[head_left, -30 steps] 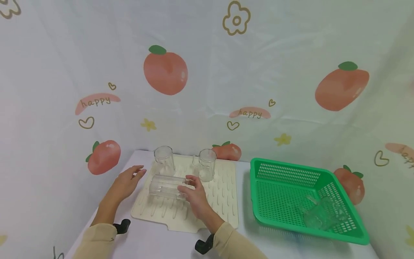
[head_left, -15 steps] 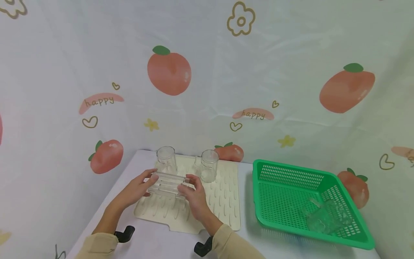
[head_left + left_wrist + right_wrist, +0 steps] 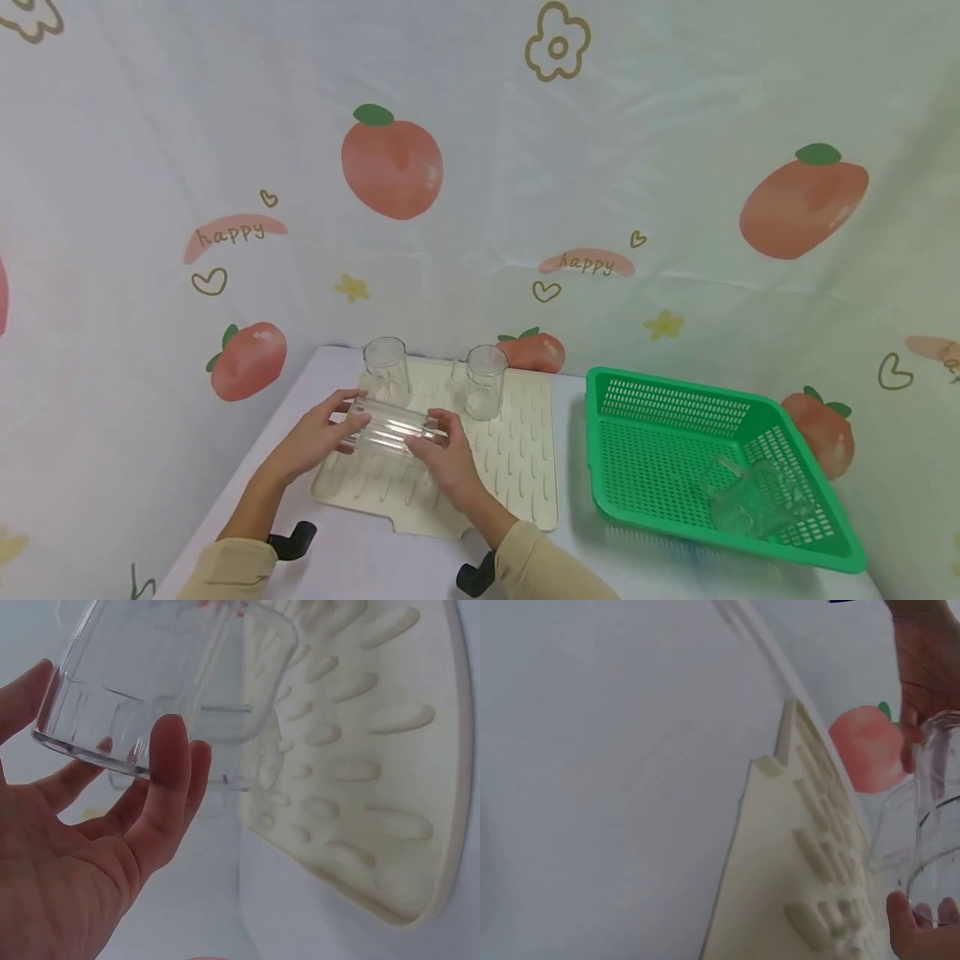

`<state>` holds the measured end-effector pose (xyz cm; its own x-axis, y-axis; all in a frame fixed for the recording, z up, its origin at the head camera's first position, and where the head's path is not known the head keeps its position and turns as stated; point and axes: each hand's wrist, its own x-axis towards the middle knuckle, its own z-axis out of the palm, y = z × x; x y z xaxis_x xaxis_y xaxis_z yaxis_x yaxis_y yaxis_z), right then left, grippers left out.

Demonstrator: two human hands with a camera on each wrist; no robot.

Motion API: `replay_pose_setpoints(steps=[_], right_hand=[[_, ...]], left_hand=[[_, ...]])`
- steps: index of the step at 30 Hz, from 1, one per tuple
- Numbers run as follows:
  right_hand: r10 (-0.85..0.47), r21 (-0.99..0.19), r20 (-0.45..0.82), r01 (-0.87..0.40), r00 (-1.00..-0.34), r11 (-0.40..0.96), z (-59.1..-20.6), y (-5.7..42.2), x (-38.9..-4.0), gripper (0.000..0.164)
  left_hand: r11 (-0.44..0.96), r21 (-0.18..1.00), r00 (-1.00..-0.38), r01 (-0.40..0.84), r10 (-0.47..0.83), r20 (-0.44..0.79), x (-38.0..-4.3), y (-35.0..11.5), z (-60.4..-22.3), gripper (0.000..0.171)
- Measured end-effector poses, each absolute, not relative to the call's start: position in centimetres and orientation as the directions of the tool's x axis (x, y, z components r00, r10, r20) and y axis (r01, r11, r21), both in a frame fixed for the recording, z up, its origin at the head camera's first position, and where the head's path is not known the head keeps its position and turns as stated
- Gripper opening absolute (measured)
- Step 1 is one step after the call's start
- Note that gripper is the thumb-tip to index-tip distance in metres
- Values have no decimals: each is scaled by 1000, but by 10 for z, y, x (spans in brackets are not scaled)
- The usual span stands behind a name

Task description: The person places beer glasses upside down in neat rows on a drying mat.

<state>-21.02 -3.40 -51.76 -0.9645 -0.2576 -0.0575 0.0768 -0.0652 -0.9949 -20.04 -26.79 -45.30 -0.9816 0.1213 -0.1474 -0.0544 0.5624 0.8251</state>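
A clear glass mug (image 3: 390,427) lies on its side in the air over the cream drying mat (image 3: 517,467), held between both hands. My left hand (image 3: 318,437) grips its left end, thumb on the near side; in the left wrist view the fingers spread around that end of the mug (image 3: 150,682), its handle facing the mat. My right hand (image 3: 447,462) pinches the right end between thumb and fingers. In the right wrist view the mug (image 3: 936,825) is partly cut off by the frame edge. Two more glass mugs stand upright at the mat's back, one left (image 3: 386,375), one right (image 3: 486,383).
To the right stands a green plastic basket (image 3: 671,398) with a glass mug (image 3: 753,500) lying tilted in its right part. The white table (image 3: 360,558) ends at a printed curtain (image 3: 465,275) behind the mat and basket.
My left hand has moved right from beside the mat and taken hold of the mug's left end. The mug has since tilted slightly, its right end lower. My right hand keeps its hold.
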Motion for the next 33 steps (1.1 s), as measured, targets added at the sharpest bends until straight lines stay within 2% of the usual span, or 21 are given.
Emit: replay_pose_setpoints(steps=[10,16,21,28,33], right_hand=[[-303,-981,66,-118,-951,157,-518,-35,-209,79],[-363,-893,96,-242,-927,381,-518,-32,-210,87],[-432,-805,125,-346,-893,482,-518,-34,-210,86],[-443,-775,113,-358,-889,521,-512,-35,-211,77],[-400,-745,122,-350,-908,568,-511,-35,-214,78]], left_hand=[[457,889,-981,-32,155,-115,-208,-267,-443,63],[490,871,-976,-32,174,-134,-205,-263,-440,60],[509,861,-974,-2,195,-118,-204,-260,-438,57],[554,830,-966,62,241,-89,-206,-260,-431,55],[558,830,-970,-1,202,-137,-211,-272,-429,58]])
